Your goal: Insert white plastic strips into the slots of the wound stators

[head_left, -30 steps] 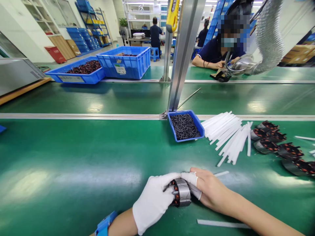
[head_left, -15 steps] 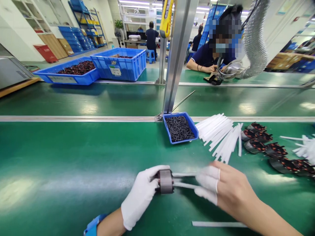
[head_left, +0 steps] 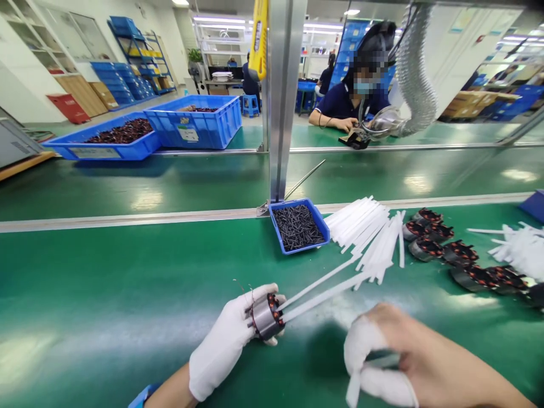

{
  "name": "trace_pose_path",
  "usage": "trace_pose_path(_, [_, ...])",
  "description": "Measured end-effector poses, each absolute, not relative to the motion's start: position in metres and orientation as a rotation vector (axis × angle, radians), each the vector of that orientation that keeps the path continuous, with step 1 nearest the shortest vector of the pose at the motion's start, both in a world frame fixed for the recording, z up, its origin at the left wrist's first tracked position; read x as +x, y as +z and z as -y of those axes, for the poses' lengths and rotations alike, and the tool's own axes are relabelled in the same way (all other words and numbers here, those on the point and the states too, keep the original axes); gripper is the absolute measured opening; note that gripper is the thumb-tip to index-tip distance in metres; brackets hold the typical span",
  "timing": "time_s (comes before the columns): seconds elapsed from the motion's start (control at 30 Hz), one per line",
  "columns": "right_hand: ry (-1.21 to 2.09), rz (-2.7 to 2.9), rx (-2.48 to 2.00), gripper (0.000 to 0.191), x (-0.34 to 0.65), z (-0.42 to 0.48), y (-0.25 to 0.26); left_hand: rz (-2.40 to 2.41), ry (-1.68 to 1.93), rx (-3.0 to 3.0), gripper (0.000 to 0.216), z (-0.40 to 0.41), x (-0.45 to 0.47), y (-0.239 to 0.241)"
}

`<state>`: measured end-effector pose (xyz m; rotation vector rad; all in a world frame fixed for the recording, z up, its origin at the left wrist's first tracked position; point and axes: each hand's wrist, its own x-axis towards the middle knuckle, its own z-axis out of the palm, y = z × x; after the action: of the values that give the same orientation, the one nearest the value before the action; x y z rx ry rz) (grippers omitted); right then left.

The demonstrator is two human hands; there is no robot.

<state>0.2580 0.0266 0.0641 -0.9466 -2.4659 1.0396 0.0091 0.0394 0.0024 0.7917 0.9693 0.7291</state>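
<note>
My left hand, in a white glove, grips a motor stator, a grey metal ring with copper windings and black inserts. Two long white strips stick out of its right end and slant up toward the strip pile; thin wires rise at its left. My right hand, with white covers on the fingers, is closed low on the right, apart from the stator. Between its thumb and fingers it pinches another white strip, whose end points down.
A blue tray of short black pins stands ahead, beside a pile of white strips. Several stators sit at right. A metal post rises from the bench. Blue bins stand farther back; a co-worker sits opposite.
My right hand has let go of the two strips in the stator and moved down to pinch the strip lying on the bench. The stator has tilted, and the view has shifted slightly right.
</note>
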Motion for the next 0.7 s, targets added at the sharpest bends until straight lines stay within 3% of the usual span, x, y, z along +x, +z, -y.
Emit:
trace_pose_path(0.1, [0.72, 2.179, -1.045, 0.013, 0.259, -0.03, 0.07, -0.964, 0.595, 0.832, 0.041, -0.038, 0.013, 0.005])
trace_pose_path(0.23, [0.492, 2.29, -1.185, 0.013, 0.248, -0.032, 0.054, -0.939, 0.54, 0.862, 0.037, -0.036, 0.015, 0.007])
trace_pose_path(0.43, [0.603, 2.358, -1.258, 0.013, 0.231, -0.037, 0.027, -0.817, 0.6, 0.87, 0.043, -0.032, 0.012, 0.002])
trace_pose_path(0.7, [1.113, 2.045, -1.281, 0.017, 0.209, -0.042, 0.002, -0.755, 0.602, 0.987, 0.046, -0.03, 0.024, -0.001])
